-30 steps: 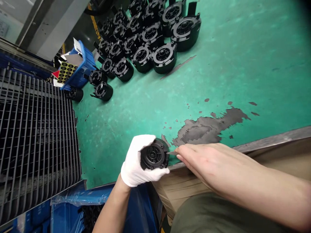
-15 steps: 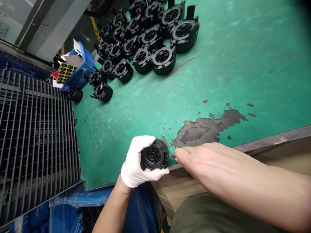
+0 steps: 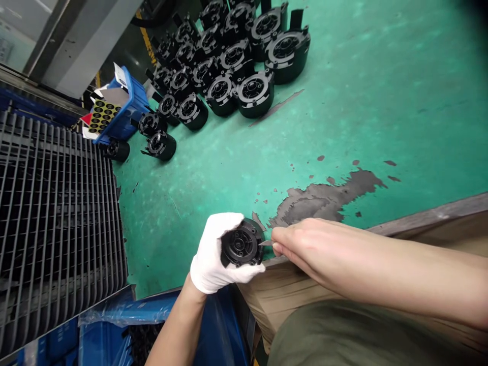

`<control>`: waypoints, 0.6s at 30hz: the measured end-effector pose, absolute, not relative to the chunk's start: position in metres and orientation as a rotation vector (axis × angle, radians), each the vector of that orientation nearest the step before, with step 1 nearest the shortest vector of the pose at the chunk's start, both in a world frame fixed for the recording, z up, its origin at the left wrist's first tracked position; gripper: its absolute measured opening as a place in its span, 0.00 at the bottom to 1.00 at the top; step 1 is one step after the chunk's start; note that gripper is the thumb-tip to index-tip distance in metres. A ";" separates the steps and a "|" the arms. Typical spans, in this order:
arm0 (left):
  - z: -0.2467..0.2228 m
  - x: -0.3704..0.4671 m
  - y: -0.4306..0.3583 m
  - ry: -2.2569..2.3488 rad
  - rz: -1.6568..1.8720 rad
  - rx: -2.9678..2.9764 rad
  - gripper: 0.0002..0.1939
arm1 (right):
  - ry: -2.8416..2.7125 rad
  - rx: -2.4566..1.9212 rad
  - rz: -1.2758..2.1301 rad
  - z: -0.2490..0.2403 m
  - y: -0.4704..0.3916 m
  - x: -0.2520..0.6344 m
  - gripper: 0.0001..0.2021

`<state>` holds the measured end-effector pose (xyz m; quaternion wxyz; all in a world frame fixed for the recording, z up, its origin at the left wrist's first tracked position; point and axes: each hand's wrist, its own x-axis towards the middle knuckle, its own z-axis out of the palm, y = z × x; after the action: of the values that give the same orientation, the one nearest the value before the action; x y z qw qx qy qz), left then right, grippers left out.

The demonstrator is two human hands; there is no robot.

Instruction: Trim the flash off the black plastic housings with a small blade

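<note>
In a white glove, my left hand (image 3: pixel 213 259) is wrapped round a round black plastic housing (image 3: pixel 241 244), whose ribbed inner face is turned up toward me. Bare and closed, my right hand (image 3: pixel 293 244) grips a small knife (image 3: pixel 266 243); only its pointed metal blade shows, the rest being hidden in the fingers. The blade's tip is at the right rim of the housing, and I cannot tell whether it touches. Both hands are over the front edge of the green table (image 3: pixel 183 178).
Several similar black housings (image 3: pixel 253 94) stand in rows at the back. A blue bin (image 3: pixel 133 101) holds a sheet of round black-and-yellow labels (image 3: pixel 103 116). A dark wire rack (image 3: pixel 61 218) borders the left side. Below the edge lie blue crates (image 3: pixel 102 340) with plastic film. Worn grey patches (image 3: pixel 316 203) mark the table.
My right hand has turned slightly and moved a little up, and more of the blade shows between its fingers and the housing. My left hand and the housing have barely moved.
</note>
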<state>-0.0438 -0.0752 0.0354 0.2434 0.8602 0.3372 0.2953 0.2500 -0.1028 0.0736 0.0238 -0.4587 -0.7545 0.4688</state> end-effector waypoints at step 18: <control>0.035 -0.050 -0.078 0.993 0.828 2.182 0.59 | -1.631 -1.382 1.680 0.073 -0.117 0.259 0.22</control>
<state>-0.0501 -0.0778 0.0353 0.2982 0.8212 0.3738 0.3115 0.2589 -0.1168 0.0725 0.2096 -0.4969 -0.5866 0.6042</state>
